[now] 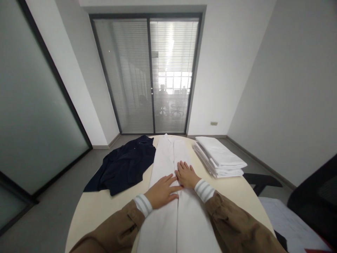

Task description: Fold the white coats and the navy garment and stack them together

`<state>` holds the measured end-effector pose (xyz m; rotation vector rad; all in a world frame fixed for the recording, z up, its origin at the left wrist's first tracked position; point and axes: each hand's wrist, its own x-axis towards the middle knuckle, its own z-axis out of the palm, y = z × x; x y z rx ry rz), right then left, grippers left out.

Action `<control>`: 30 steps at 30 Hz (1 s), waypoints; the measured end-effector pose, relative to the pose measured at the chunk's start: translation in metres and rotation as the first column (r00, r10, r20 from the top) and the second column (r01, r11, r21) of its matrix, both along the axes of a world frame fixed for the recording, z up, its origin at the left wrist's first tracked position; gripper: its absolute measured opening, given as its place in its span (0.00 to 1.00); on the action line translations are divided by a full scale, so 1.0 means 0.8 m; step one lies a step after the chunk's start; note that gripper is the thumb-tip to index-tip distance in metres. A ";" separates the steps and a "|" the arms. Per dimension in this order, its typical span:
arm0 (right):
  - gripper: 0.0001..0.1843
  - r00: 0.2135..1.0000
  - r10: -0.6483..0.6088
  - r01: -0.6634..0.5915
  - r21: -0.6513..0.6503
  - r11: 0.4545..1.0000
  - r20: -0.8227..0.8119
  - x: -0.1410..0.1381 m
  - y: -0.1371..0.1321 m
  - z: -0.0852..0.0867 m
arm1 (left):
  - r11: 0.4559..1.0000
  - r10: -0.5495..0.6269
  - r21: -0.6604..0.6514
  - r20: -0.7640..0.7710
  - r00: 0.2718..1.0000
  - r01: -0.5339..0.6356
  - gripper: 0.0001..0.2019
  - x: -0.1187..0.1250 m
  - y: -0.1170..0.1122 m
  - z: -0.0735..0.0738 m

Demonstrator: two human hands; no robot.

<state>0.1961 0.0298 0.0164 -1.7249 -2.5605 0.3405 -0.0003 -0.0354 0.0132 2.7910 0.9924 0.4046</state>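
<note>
A long white cloth garment (164,154) lies folded lengthwise down the middle of the table, its two long edges meeting along a centre line. My left hand (162,191) rests on it with the fingers spread, pointing right across that line. Just beyond, my right hand (186,174) lies flat on the right-hand panel, fingers stretched forward. Neither hand grips anything. The cloth's near end runs out of the bottom of the view.
A crumpled navy garment (129,163) lies on the left of the round cream table (97,218). A stack of folded white cloths (219,156) sits at the right edge. Beyond the right side stand a black chair (316,200) and white papers (289,223).
</note>
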 end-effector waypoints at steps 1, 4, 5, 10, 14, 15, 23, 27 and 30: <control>0.33 1.000 0.012 -0.012 0.006 1.000 0.001 0.001 0.000 -0.001 | 0.999 0.017 0.035 0.013 1.000 -0.018 0.20 0.005 0.001 0.001; 0.33 1.000 0.000 0.001 0.046 0.999 -0.029 0.005 0.004 -0.003 | 0.992 -0.032 0.122 0.032 0.999 0.028 0.15 0.014 0.002 0.008; 0.33 0.998 -0.008 0.010 0.050 0.999 -0.055 0.007 0.006 -0.004 | 0.988 -0.077 0.138 0.018 0.997 0.074 0.14 0.015 0.000 0.011; 0.30 0.954 -0.002 0.012 0.033 0.999 -0.300 0.018 0.012 -0.010 | 0.952 -0.275 0.127 -0.059 0.960 0.280 0.13 0.019 -0.017 0.020; 0.24 0.927 0.035 0.003 0.101 0.995 -0.374 0.031 0.007 -0.004 | 0.939 -0.345 0.015 0.018 0.939 0.344 0.12 0.022 -0.026 0.017; 0.23 0.932 0.046 -0.002 0.122 0.992 -0.359 0.033 0.005 -0.001 | 0.942 -0.332 -0.025 0.061 0.941 0.334 0.12 0.023 -0.026 0.016; 0.31 0.978 0.059 -0.051 0.042 0.998 -0.201 0.036 -0.010 0.007 | 0.893 -0.274 -0.285 0.269 0.923 0.348 0.10 0.023 -0.020 0.010; 0.31 0.978 0.065 -0.057 0.050 0.997 -0.196 0.036 -0.010 0.009 | 0.886 -0.300 -0.281 0.258 0.918 0.369 0.15 0.025 -0.023 0.010; 0.31 0.976 0.103 -0.091 0.073 0.993 -0.190 0.036 -0.010 0.011 | 0.891 -0.324 -0.254 0.226 0.919 0.377 0.16 0.027 -0.027 0.004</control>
